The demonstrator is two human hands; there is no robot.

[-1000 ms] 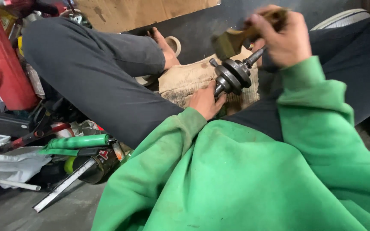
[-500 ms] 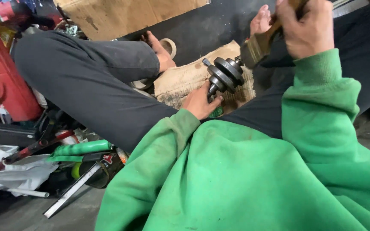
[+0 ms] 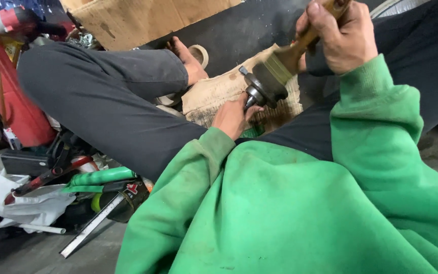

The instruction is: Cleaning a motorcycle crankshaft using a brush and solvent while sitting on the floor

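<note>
My left hand (image 3: 231, 116) grips a dark round metal part (image 3: 256, 89) with a short shaft, held up over my lap. My right hand (image 3: 338, 35) is closed around the wooden handle of a paintbrush (image 3: 285, 61), whose dark bristles press against the upper side of the metal part. Both arms wear green sleeves. Under the part lies a worn brown sack (image 3: 219, 96) on the dark floor, between my legs in dark trousers.
My bent left leg (image 3: 107, 101) crosses the middle, the bare foot (image 3: 186, 58) near a tape roll (image 3: 198, 50). At the left lie green-handled tools (image 3: 100, 177), a metal ruler (image 3: 92, 223), a white bag (image 3: 26, 205) and a red cylinder (image 3: 1, 101). Cardboard (image 3: 143, 18) stands behind.
The brush has come down from above onto the metal part and now covers its top. My left hand has kept its hold, with the part shifted slightly.
</note>
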